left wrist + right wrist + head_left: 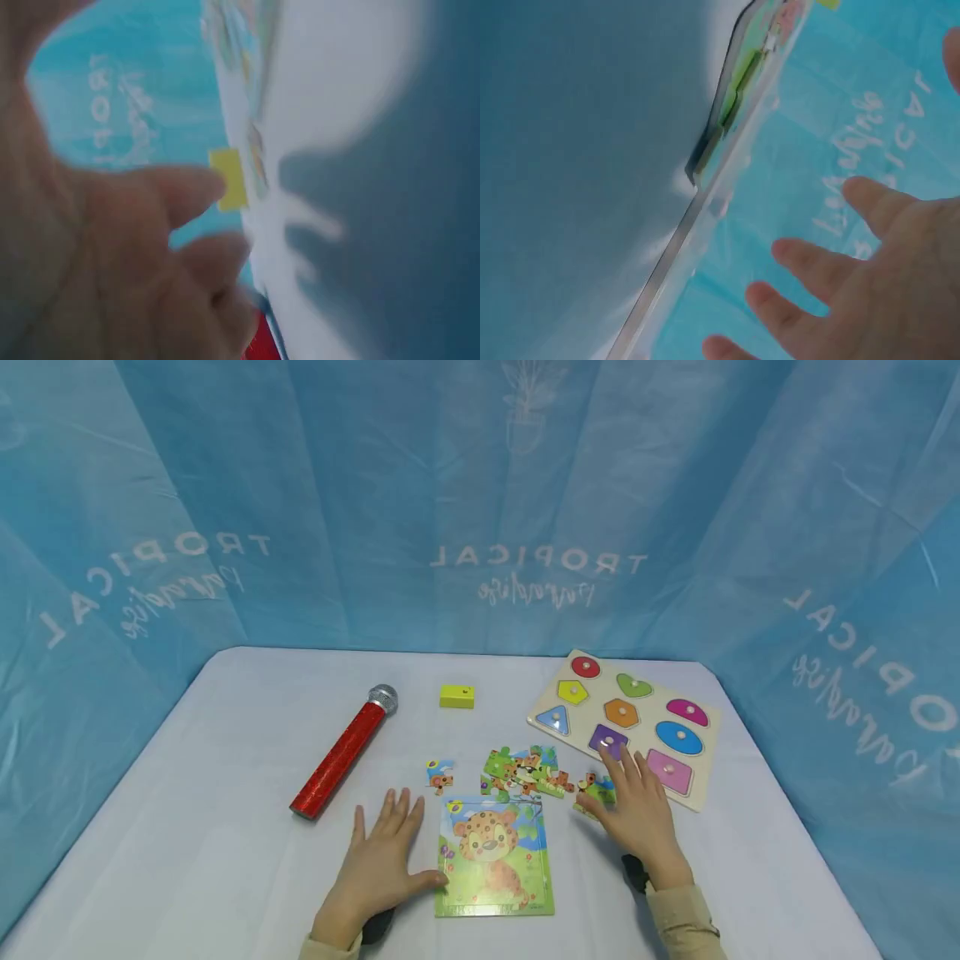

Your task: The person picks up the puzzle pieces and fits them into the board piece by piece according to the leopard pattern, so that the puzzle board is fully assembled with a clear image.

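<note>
A square jigsaw tray (495, 860) with a cartoon leopard picture lies at the table's near middle. My left hand (378, 868) is spread at its left side, the thumb tip at the tray's left edge. Fingers apart, my right hand (636, 814) hovers right of the tray, close to a few jigsaw pieces (597, 789) and the shape board's lower edge; it holds nothing. Beyond the tray lies a heap of jigsaw pieces (525, 770), some overlapping. One loose jigsaw piece (440, 775) sits apart on the left. In the right wrist view the right hand (885, 292) shows straight, separated fingers.
A wooden shape board (637, 718) with coloured knobbed shapes lies at the right rear. A red toy microphone (341, 760) lies slantwise on the left. A small yellow block (457, 697) stands at the back. Blue printed curtains (480, 502) surround the white table (225, 760).
</note>
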{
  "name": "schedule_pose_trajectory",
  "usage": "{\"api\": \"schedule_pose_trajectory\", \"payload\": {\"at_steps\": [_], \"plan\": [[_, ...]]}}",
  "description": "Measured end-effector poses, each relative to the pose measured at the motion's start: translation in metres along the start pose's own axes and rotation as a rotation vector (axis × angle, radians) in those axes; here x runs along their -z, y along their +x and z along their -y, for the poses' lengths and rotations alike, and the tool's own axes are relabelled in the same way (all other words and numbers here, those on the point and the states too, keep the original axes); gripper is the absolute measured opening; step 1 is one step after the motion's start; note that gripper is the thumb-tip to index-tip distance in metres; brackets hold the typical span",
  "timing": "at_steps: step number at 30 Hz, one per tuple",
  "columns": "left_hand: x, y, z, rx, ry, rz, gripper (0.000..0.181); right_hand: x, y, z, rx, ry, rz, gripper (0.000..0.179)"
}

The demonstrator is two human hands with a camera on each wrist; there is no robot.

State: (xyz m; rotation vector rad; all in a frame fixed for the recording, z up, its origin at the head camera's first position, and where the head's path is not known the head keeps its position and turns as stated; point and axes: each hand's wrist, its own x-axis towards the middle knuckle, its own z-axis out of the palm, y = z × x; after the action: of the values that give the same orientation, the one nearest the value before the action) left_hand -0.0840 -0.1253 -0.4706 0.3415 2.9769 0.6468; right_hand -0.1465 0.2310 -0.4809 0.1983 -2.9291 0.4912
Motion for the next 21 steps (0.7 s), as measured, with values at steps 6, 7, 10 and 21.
{"api": "schedule_pose_trajectory", "payload": {"at_steps": [6, 7, 10, 21], "plan": [[-0.007, 0.000, -0.011, -0.153, -0.155, 0.195, 0.117, -0.010, 0.026, 0.030, 0.113, -0.016, -0.006, 0.073], [-0.007, -0.001, -0.011, -0.168, -0.152, 0.209, 0.118, -0.013, 0.030, 0.039, 0.140, -0.003, 0.001, 0.070], [-0.009, -0.003, -0.010, -0.193, -0.136, 0.218, 0.119, -0.020, 0.043, 0.073, 0.229, 0.070, 0.055, 0.060], [-0.011, 0.002, 0.000, -0.230, -0.170, 0.219, 0.116, -0.050, 0.081, 0.181, 0.407, 0.054, 0.351, 0.064]]}}
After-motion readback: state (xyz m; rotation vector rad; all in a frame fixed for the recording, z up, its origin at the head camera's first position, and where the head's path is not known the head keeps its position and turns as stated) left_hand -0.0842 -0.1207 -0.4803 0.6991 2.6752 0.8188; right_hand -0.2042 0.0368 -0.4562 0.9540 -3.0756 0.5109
